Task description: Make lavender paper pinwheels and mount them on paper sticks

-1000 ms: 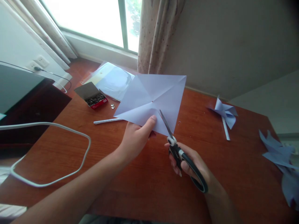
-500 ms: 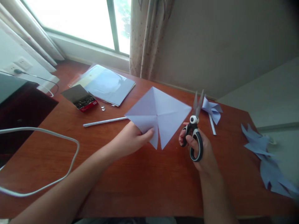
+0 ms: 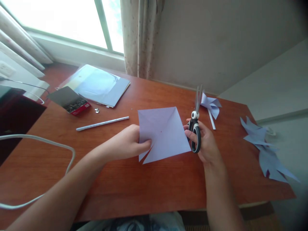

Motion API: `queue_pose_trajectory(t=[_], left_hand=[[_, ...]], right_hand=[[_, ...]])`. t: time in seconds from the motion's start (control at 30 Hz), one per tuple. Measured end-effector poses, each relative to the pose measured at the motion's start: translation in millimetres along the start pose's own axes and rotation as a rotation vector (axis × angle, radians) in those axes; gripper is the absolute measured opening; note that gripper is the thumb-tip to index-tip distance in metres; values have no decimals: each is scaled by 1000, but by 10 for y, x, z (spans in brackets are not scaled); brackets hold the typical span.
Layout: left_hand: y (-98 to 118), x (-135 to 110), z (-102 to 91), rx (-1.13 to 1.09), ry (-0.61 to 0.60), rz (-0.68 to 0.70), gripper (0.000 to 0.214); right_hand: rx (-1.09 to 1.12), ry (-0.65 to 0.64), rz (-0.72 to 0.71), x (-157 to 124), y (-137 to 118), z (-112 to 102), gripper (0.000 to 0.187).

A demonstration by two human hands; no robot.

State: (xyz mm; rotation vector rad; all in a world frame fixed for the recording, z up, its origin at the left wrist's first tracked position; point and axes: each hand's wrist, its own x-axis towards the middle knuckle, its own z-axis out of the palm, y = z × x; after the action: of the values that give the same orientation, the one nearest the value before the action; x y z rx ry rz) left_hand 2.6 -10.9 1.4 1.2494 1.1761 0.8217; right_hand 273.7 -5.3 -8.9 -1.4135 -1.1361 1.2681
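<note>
— Paper square on the tabletop, left hand fingers pinching its edge.
— Progress?
— One slit cut; other corners left, I'd judge. Right hand grips scissors, blades up.

paper square mid-table | straw left of it | pinwheel right, behind

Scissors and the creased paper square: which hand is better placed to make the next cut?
Probably the right hand: it already grips the scissors, blades pointing up beside the paper square, which the left hand pinches.
</note>
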Motion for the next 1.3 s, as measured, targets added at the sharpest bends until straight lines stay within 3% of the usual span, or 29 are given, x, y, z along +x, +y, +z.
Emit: queue_pose_trajectory(t=[0.1, 0.13, 0.23, 0.37, 0.5, 0.63, 0.73, 0.8, 0.9, 1.03, 1.17, 1.3], left_hand=[[-20, 23, 0, 29, -225, -37, 9], [-28, 38, 3, 14, -237, -51, 11], [-39, 89, 22, -120, -139, -62, 19], [-8, 111, 100, -281, 48, -61, 40], [10, 62, 266, -301, 151, -90, 40], [-33, -7, 442, -380, 156, -147, 43], [-85, -57, 539, -350, 9, -166, 41], [-118, -86, 593, -286, -84, -99, 34], [-149, -113, 660, -254, -89, -4, 24], [-137, -105, 674, -338, 51, -61, 19], [-111, -59, 562, -416, 135, -201, 30], [-73, -8, 394, -531, 274, -146, 29]], right_hand=[[-24, -19, 29, -25, 1, 25, 45], [-25, -23, 28, -32, 0, 38, 44], [35, -24, 32, -38, 13, 86, 36], [215, 68, 25, 16, 80, 147, 28], [371, 165, 22, 75, 145, 194, 28], [423, 217, 54, 58, 160, 274, 31], [408, 228, 61, 2, 164, 372, 31], [416, 201, 84, -48, 165, 445, 31], [475, 125, 157, -126, 157, 532, 33], [464, 6, 188, -195, 145, 559, 28], [402, -83, 169, -222, 121, 505, 24], [365, -210, 118, -271, 61, 442, 29]])
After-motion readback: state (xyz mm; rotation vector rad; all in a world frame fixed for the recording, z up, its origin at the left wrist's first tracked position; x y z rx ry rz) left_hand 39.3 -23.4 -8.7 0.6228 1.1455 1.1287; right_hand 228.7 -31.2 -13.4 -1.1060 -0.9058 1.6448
